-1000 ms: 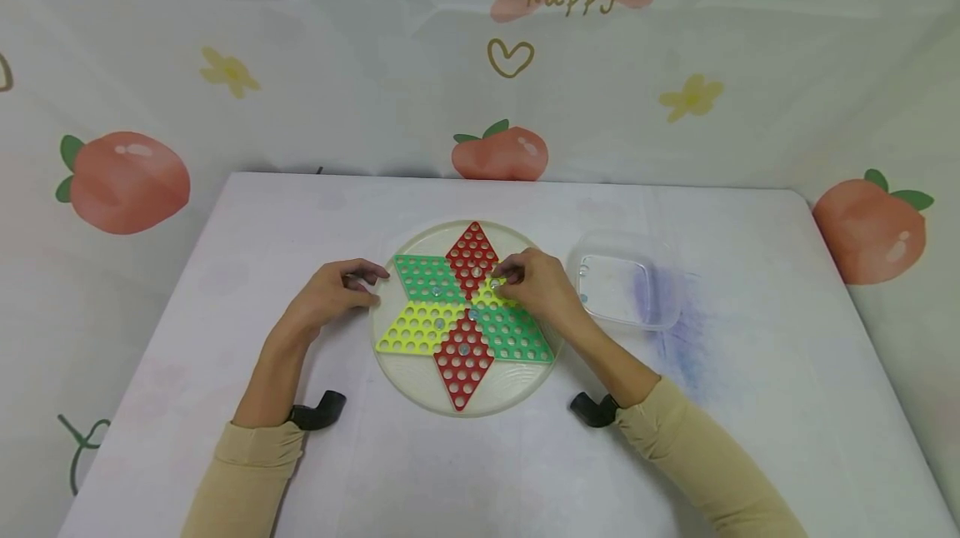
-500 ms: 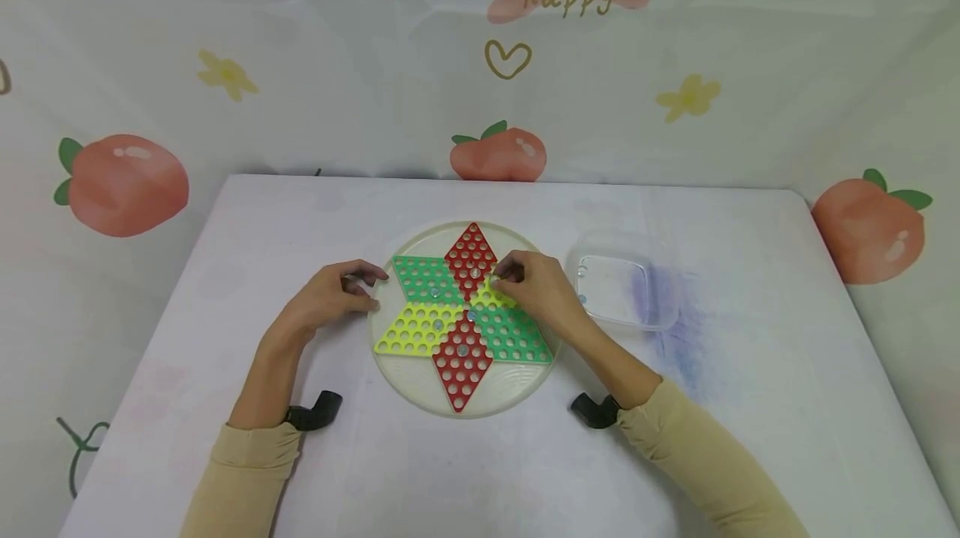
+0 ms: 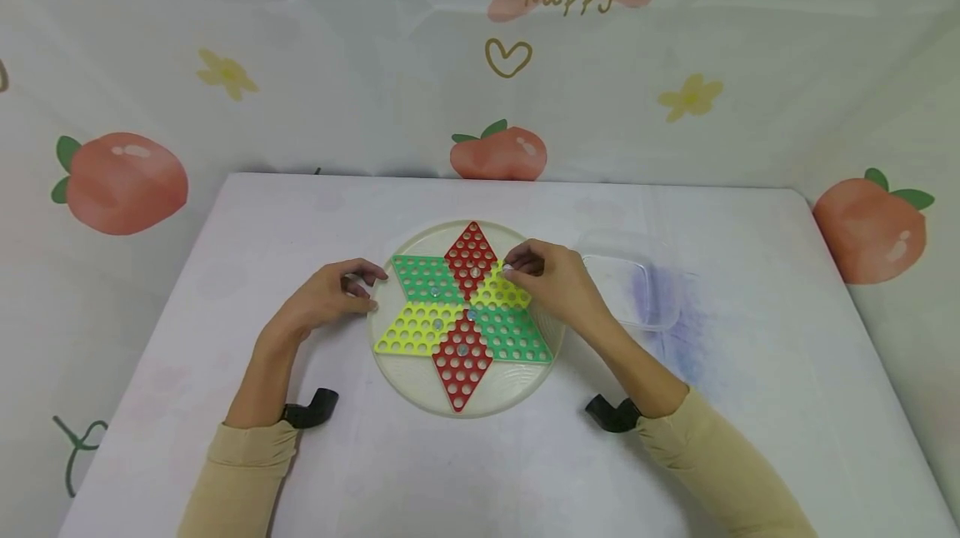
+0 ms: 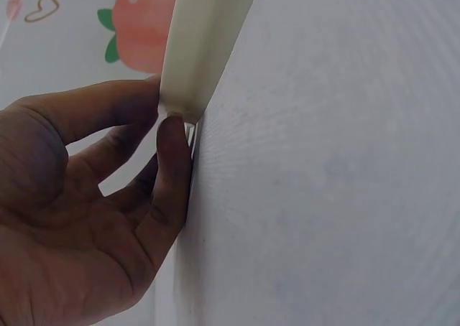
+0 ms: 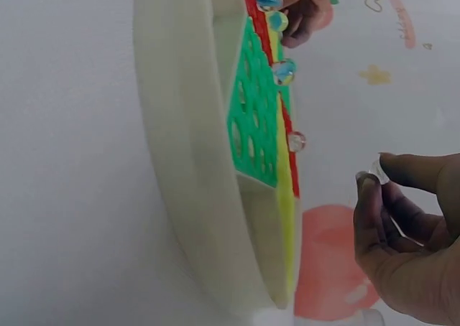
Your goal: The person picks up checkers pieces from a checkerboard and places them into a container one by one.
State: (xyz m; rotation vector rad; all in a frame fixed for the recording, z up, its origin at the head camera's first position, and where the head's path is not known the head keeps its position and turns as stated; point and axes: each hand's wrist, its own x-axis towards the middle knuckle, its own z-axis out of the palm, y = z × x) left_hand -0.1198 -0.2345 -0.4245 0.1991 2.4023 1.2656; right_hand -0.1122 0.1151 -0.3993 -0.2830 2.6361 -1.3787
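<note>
The right hand (image 3: pixel 558 278) has lifted a pinched marble (image 5: pixel 378 171), leaving one fewer seated; left hand (image 3: pixel 326 296), fingers parted, touches the board (image 3: pixel 405 380) at its left edge.

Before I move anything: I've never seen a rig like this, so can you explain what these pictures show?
There is no machine here: a person works with two bare hands. The wide picture comes from a camera on the head, looking forward and down. The other two come from cameras worn on each wrist, so the board looks tipped on its side there. It is round, lies on a white table and carries a red, green and yellow star full of holes. At least five marbles sit on it. To its right is a clear container. The left hand touches the board's rim. The right hand pinches a clear marble, held up off the board.
</note>
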